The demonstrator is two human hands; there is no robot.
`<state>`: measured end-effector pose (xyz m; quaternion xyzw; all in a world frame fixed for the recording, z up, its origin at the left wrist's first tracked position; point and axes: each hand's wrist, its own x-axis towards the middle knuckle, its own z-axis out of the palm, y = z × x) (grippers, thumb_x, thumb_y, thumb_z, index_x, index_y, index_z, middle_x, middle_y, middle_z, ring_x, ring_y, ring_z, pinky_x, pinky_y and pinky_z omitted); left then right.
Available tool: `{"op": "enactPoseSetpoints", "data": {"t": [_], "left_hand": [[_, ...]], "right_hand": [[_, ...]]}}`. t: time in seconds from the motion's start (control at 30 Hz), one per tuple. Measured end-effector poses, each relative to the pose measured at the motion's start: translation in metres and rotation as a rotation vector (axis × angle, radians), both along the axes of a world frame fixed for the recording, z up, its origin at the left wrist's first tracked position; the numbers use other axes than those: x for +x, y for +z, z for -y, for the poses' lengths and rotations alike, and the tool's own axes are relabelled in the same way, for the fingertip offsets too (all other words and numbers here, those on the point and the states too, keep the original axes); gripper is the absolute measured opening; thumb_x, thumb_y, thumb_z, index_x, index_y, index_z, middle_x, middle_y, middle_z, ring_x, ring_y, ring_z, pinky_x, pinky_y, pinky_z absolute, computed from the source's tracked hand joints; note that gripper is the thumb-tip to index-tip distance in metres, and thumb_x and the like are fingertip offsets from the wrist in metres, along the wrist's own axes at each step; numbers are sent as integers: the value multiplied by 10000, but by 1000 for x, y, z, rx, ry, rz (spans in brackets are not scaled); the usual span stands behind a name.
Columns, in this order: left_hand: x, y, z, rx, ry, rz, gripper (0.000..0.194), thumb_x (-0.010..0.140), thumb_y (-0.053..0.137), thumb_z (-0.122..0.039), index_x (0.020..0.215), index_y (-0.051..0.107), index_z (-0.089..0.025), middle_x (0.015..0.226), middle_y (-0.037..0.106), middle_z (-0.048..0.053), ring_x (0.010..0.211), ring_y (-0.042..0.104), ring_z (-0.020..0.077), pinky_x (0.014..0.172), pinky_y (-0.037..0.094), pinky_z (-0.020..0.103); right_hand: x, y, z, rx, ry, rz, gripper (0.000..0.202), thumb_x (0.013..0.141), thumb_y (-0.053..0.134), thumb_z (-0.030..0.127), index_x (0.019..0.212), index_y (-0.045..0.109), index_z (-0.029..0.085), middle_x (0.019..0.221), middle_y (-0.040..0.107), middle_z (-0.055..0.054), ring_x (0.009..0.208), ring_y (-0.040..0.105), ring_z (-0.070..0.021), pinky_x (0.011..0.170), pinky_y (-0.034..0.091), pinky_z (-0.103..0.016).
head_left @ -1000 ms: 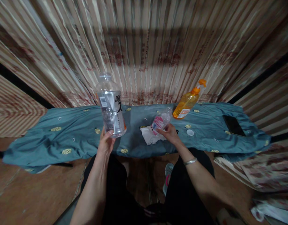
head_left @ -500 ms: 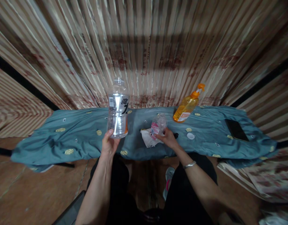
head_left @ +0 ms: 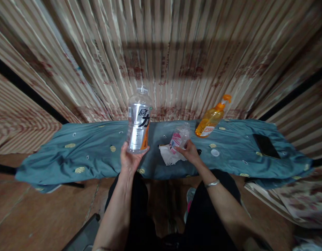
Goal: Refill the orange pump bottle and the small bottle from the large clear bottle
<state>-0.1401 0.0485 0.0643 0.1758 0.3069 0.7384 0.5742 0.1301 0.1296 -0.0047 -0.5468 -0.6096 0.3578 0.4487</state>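
Observation:
My left hand [head_left: 132,157] grips the base of a large clear plastic bottle [head_left: 139,125] with a silver and orange label. The bottle is upright, uncapped at the neck, and looks empty. Lower and to the right, my right hand [head_left: 189,152] is closed around a small clear bottle [head_left: 181,136] with a pink and white label, which leans to the right. Under this small bottle lies a crumpled white cloth [head_left: 168,154]. A dark object [head_left: 199,152] shows only partly beside my right hand.
An orange spray bottle [head_left: 210,120] with yellow-orange liquid leans at the back right. A round white cap [head_left: 215,152] lies in front of it. Farther right is a black phone [head_left: 266,145]. Teal patterned cloth [head_left: 95,164] covers the narrow table, with a striped curtain [head_left: 161,52] behind.
The large bottle in my left hand has shifted right and turned, so more of its label's lettering and orange part faces me. The small bottle in my right hand has tipped slightly more to the right.

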Motion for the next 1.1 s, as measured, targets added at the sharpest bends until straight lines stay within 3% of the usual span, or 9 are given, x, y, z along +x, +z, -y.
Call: {"op": "enactPoseSetpoints", "data": {"t": [0.17, 0.33, 0.6, 1.1], "left_hand": [[1, 4, 1, -32, -1, 59, 697, 650, 853, -597, 1206, 695, -206, 1083, 786, 125, 881, 783, 327, 656, 644, 420], [-5, 6, 6, -51, 7, 91, 643, 691, 811, -560, 1202, 694, -187, 1058, 783, 144, 872, 775, 324, 678, 641, 432], [-21, 0, 13, -107, 48, 61, 465, 749, 728, -449, 1133, 725, -185, 967, 797, 121, 795, 762, 309, 600, 641, 438], [-15, -12, 9, -84, -38, 23, 513, 839, 674, -510, 1209, 724, -157, 950, 804, 137, 748, 769, 293, 512, 605, 345]], "right_hand": [[-1, -4, -6, 6, 16, -3, 504, 654, 828, 467, 1039, 655, 191, 950, 786, -70, 829, 725, -272, 791, 579, -412], [-1, -10, -10, -10, 27, 8, 500, 659, 810, 448, 1057, 645, 195, 963, 777, -62, 840, 721, -265, 826, 577, -426], [-8, -4, -8, 45, 21, -10, 441, 653, 834, 436, 960, 589, 235, 872, 753, -20, 738, 681, -227, 685, 553, -349], [-3, 1, -2, 62, 102, 1, 530, 757, 818, 513, 1142, 597, 222, 1053, 788, -94, 1010, 755, -324, 937, 605, -492]]}}
